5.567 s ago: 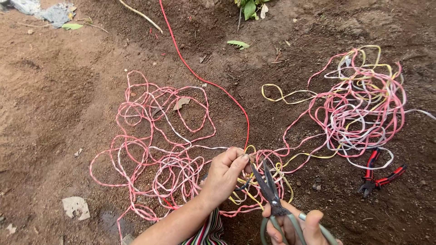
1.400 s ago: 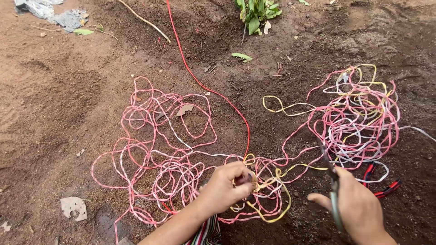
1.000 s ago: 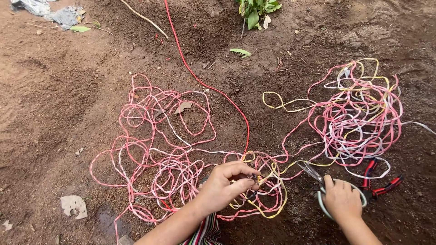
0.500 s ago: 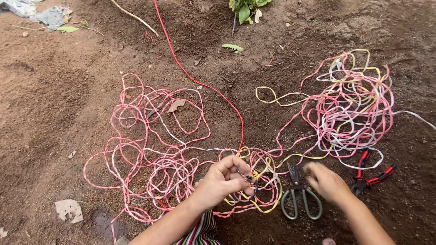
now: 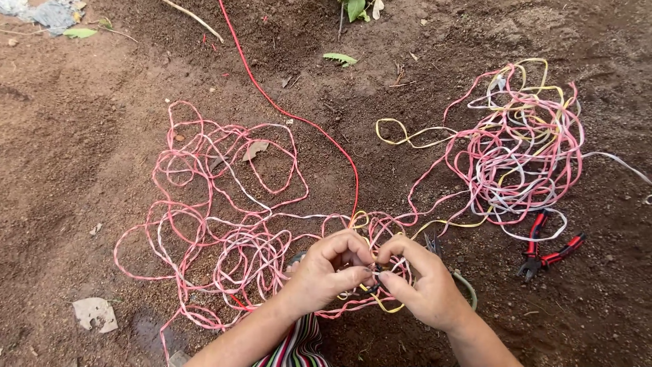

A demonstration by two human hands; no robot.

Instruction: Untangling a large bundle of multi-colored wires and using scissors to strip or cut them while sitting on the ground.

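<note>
Tangled thin wires, pink, white and yellow, lie on bare brown soil in two heaps, a left heap (image 5: pixel 217 224) and a right heap (image 5: pixel 519 149). My left hand (image 5: pixel 326 272) and my right hand (image 5: pixel 421 282) meet at the strands between the heaps, fingertips pinching the same bit of wire (image 5: pixel 373 272). Grey-handled scissors (image 5: pixel 462 282) lie on the ground just under my right hand, mostly hidden by it. A single red wire (image 5: pixel 292 115) runs from the top edge down to my hands.
Red-handled pliers (image 5: pixel 547 251) lie on the soil to the right of my hands. A scrap of pale paper (image 5: pixel 95 312) sits at lower left. Green leaves (image 5: pixel 339 60) and a stick (image 5: pixel 193 19) lie near the top. Cloth rubbish (image 5: pixel 47 13) is at top left.
My right hand put the scissors down on the soil and came over to the wires. Both hands now pinch the strands together; the left hand stayed on the wire throughout.
</note>
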